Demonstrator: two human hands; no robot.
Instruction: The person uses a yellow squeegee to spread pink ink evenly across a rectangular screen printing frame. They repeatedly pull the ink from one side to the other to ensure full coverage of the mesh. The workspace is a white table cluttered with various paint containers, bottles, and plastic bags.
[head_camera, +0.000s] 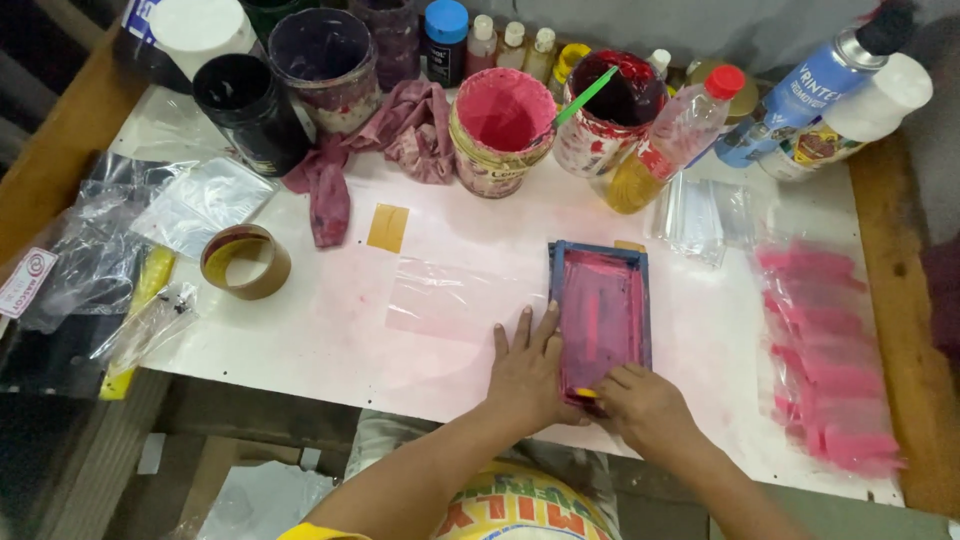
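Pressing flat, fingers spread, the left hand (527, 372) is steadying the blue-framed pink screen (600, 310); the right hand (645, 405) is gripping a yellow-handled tool (586, 393) near pink-printed bags (825, 360).

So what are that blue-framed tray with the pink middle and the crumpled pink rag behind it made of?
The blue-framed printing screen looks like painted wood around a fine mesh: square rigid edges and a flat, matt, ink-stained centre, though the frame material is uncertain. The crumpled pink rag appears to be soft woven cloth, going by its limp folds and dull stained surface.
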